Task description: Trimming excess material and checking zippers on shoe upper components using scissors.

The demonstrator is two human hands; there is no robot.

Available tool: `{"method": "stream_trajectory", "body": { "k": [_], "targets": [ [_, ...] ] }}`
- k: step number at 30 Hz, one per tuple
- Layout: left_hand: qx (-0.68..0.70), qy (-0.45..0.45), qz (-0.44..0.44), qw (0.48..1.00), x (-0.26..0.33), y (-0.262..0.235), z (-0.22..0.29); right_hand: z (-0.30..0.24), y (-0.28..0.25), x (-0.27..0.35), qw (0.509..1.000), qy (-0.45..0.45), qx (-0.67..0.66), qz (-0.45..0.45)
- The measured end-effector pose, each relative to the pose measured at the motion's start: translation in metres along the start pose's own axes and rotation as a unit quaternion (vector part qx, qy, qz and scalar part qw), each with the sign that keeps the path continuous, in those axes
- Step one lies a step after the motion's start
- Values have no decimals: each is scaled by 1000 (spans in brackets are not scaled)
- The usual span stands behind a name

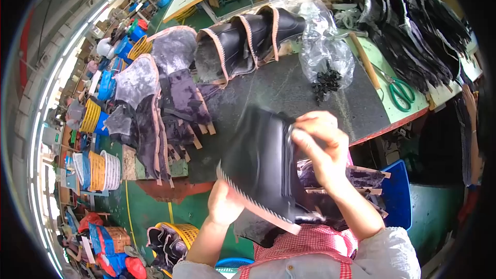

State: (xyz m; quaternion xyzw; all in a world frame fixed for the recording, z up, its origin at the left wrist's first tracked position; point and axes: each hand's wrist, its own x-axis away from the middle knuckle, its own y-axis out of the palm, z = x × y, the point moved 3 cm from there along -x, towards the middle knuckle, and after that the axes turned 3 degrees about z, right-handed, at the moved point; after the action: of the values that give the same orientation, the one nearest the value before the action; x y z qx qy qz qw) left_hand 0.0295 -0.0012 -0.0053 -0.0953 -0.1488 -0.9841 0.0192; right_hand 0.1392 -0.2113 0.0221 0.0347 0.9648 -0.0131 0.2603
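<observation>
A black leather boot upper (258, 157) is up in front of my chest, tilted, with a pale notched strip along its lower edge. My left hand (225, 202) is closed on that notched edge, and most of its fingers are hidden behind the leather. At the upper right edge of the piece, my right hand (323, 147) pinches the leather between thumb and fingers. Beyond it on the dark work surface (268, 88) stand several black boot uppers (232, 41) with the same pale notched edges. To their left lie grey and purple fleece linings (139, 82).
Right of the boot uppers lies a clear plastic bag (325, 46) with small black pieces by it. A wooden-handled tool (366, 62) and green-handled scissors (400, 93) rest near the right edge. Dark linings (413, 36) are piled at far right. A blue bin (398, 191) stands below.
</observation>
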Motion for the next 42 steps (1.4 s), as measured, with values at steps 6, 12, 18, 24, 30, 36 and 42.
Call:
{"method": "stream_trajectory", "body": {
  "k": [6, 12, 18, 24, 30, 36, 42],
  "targets": [
    [-241, 165, -20, 956, -10, 53, 67, 4, -27, -6, 995, 7, -61, -78],
    [-434, 102, -119, 887, -30, 39, 164, 117, -219, -59, 817, -74, 569, 49],
    [-714, 161, -252, 633, -73, 45, 116, 167, -281, -77, 699, 94, 704, -77],
    [-673, 384, -62, 629, -84, 23, 111, 152, -311, -58, 715, 179, 675, -33],
    [-574, 508, -141, 626, -89, 16, 105, 35, -135, -57, 971, 173, 127, -107],
    [-563, 521, -164, 620, -90, 28, 98, 22, -2, -66, 924, 189, -218, -251],
    [-559, 514, -165, 629, -87, 28, 97, 12, 1, -58, 914, 238, -94, -316]
  ]
}}
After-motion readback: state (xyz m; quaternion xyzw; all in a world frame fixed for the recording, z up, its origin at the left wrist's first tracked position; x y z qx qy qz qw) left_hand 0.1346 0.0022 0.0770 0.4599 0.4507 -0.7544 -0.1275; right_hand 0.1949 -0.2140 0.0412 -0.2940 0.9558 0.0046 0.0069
